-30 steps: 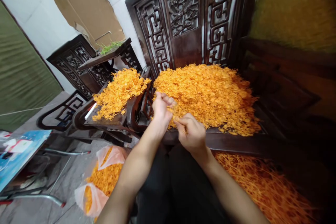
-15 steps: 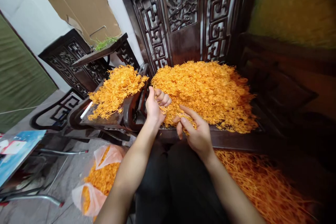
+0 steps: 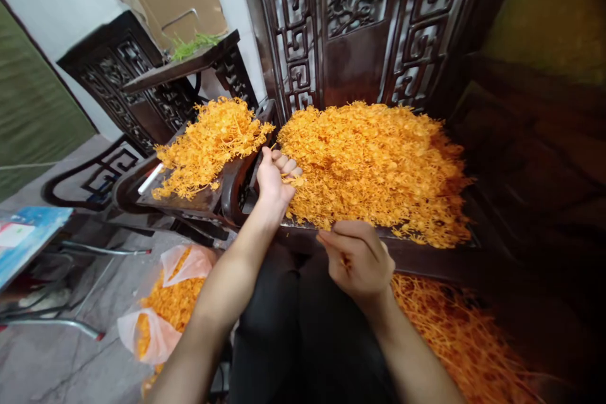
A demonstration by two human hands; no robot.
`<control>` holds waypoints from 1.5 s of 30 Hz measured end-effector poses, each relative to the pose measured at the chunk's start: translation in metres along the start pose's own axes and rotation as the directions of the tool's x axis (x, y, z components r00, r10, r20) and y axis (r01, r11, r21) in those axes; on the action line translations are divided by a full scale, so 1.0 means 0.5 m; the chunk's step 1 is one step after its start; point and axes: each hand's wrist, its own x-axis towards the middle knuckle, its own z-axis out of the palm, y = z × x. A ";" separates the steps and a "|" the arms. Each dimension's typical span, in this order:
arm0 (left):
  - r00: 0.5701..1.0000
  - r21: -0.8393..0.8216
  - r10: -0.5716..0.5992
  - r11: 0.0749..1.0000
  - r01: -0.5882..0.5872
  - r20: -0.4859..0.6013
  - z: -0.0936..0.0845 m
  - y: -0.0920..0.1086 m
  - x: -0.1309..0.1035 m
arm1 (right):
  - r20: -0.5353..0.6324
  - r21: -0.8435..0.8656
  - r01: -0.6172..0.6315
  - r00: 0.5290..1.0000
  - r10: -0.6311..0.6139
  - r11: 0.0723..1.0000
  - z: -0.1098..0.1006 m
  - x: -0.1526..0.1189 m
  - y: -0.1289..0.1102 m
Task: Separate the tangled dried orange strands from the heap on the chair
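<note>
My left hand (image 3: 273, 183) is curled closed around small orange branched plastic pieces (image 3: 296, 180), which look like artificial flower parts; their ends stick out past the fingers. It hovers at the left edge of a large heap of the same orange pieces (image 3: 369, 164) on a dark wooden seat. My right hand (image 3: 360, 259) is closed, thumb and forefinger pinched together, just in front of the seat's edge. A bit of orange shows within its curled fingers, but what the fingertips pinch is too small to make out.
A smaller orange pile (image 3: 213, 145) lies on a side table at left. An open plastic bag (image 3: 158, 338) of orange pieces stands on the floor. Long orange strands (image 3: 454, 322) lie below the seat at right. A carved chair back (image 3: 357, 63) rises behind the heap.
My right hand has drawn back toward me from beside the left hand, its spread fingers now closed in a pinch. The left hand stays closed on its pieces. The view has shifted slightly.
</note>
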 end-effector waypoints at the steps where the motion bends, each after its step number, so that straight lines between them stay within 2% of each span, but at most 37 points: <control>1: 1.000 -0.015 -0.019 1.000 0.019 0.000 -0.005 0.003 0.003 | -0.004 -0.018 -0.040 0.999 0.040 0.999 -0.006 -0.004 -0.001; 3: 0.998 -0.012 -0.057 0.998 0.057 0.031 -0.007 0.003 -0.004 | 0.032 -0.064 -0.118 0.992 0.121 0.991 -0.008 -0.001 0.005; 6: 0.996 0.029 -0.060 0.998 0.059 0.072 0.006 -0.006 -0.034 | 0.184 -0.113 -0.179 0.963 0.197 0.977 0.016 0.021 0.024; 9: 0.996 0.101 -0.041 0.994 0.032 0.083 0.021 -0.016 -0.059 | 0.283 -0.099 -0.163 0.941 0.185 0.982 0.043 0.040 0.034; 13: 0.999 0.139 -0.029 0.990 0.027 0.014 0.025 -0.021 -0.065 | 0.223 -0.126 -0.133 0.962 0.159 0.983 0.059 0.044 0.027; 16: 0.998 0.125 0.040 0.992 -0.034 -0.047 0.023 -0.015 -0.056 | 0.221 -0.123 -0.165 0.957 0.189 0.979 0.061 0.037 0.015; 19: 0.986 0.115 0.154 0.983 -0.147 -0.062 0.020 0.010 -0.044 | 0.236 -0.024 -0.211 0.949 0.211 0.977 0.052 0.021 0.002; 21: 0.976 0.087 0.209 0.975 -0.204 -0.063 0.016 0.032 -0.040 | 0.207 0.071 -0.260 0.948 0.241 0.963 0.037 0.007 -0.003; 23: 0.986 0.081 0.160 0.984 -0.157 -0.035 0.010 0.052 -0.043 | 0.113 0.121 -0.337 0.939 0.325 0.934 0.020 -0.006 0.001; 26: 0.999 0.119 0.038 0.992 -0.041 0.026 0.002 0.063 -0.058 | -0.075 0.130 -0.459 0.879 0.470 0.879 0.005 -0.016 0.037; 27: 0.999 0.132 0.023 0.991 -0.027 0.034 0.001 0.063 -0.064 | -0.110 0.123 -0.479 0.864 0.491 0.869 0.005 -0.016 0.056; 29: 0.999 0.149 0.008 0.989 -0.014 0.038 0.001 0.060 -0.074 | -0.130 0.069 -0.466 0.872 0.471 0.882 0.017 -0.013 0.099; 32: 0.996 0.167 -0.066 0.984 0.057 0.052 0.003 0.055 -0.082 | -0.047 -0.079 -0.401 0.916 0.398 0.913 0.057 -0.004 0.162; 35: 0.989 0.171 -0.115 0.981 0.097 0.098 0.005 0.051 -0.085 | 0.162 -0.245 -0.320 0.917 0.364 0.915 0.112 -0.007 0.212; 38: 0.978 0.170 -0.140 0.979 0.113 0.155 0.003 0.049 -0.084 | 0.378 -0.358 -0.125 0.887 0.266 0.925 0.158 -0.033 0.251; 41: 0.973 0.180 -0.154 0.976 0.123 0.173 -0.005 0.052 -0.079 | 0.543 -0.394 0.055 0.819 0.184 0.918 0.176 -0.067 0.276; 43: 0.968 0.209 -0.166 0.970 0.125 0.190 -0.014 0.056 -0.073 | 0.608 -0.404 0.101 0.772 0.185 0.909 0.172 -0.078 0.280; 45: 0.959 0.235 -0.173 0.965 0.119 0.226 -0.023 0.060 -0.065 | 0.622 -0.399 0.102 0.761 0.187 0.911 0.156 -0.072 0.272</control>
